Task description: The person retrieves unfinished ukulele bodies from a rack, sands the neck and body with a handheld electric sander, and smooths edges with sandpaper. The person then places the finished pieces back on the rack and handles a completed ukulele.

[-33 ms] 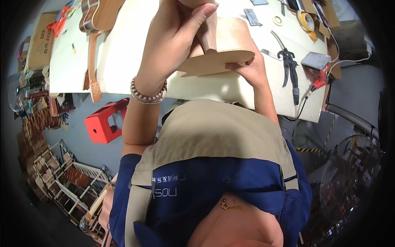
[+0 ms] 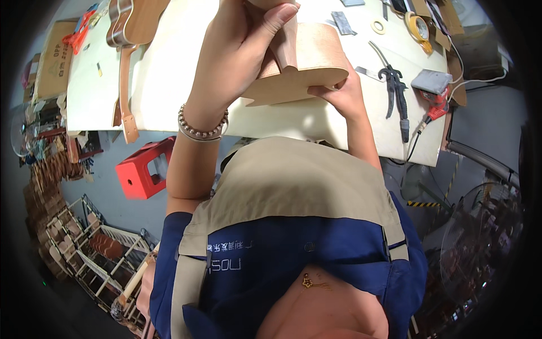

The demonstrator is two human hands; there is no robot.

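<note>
I hold an unfinished ukulele (image 2: 319, 50) of pale bare wood over the table, its neck toward the top edge of the view. My left hand (image 2: 237, 59) wraps round the neck, thumb laid along it and the other fingers mostly hidden. The right hand (image 2: 343, 95) grips the rim of the curved body, with its thumb on the near flat face and its fingers largely out of sight behind the side. Part of the body is covered by my left hand and wrist, where a beaded bracelet (image 2: 202, 131) sits.
A second ukulele (image 2: 138, 22) lies at the table's left. On the right are a black air blow gun (image 2: 400, 99), a red sander (image 2: 436, 104) with a cord, tape rolls (image 2: 419, 27) and grey sanding pieces (image 2: 343, 22). Beside the pale table (image 2: 282, 125), a red stool (image 2: 138, 172) stands on the floor.
</note>
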